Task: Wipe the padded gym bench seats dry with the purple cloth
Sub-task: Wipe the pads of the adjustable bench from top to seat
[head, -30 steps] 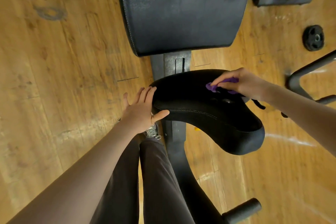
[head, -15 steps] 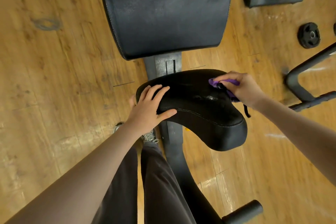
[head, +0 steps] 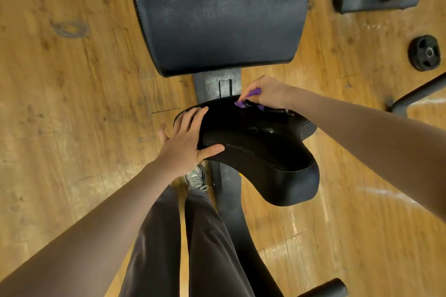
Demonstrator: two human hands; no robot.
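A small black padded seat point(head: 260, 152) curves across the middle of the view, with shiny wet spots near its top. My right hand point(head: 268, 91) grips a bunched purple cloth point(head: 246, 101) against the seat's far edge. My left hand point(head: 185, 144) rests flat on the seat's left end, fingers straight on top and thumb along the front seam. Beyond it lies the large black back pad point(head: 217, 14), dull and smeared.
A grey steel frame point(head: 222, 84) joins the two pads and runs down between my legs. Black frame tubes point(head: 415, 96) and a foot point(head: 371, 0) stand at the right. A small weight plate point(head: 426, 52) lies on the wooden floor.
My right hand has slid the purple cloth from the seat's right side up to its far edge. My left hand has shifted further onto the seat's left end.
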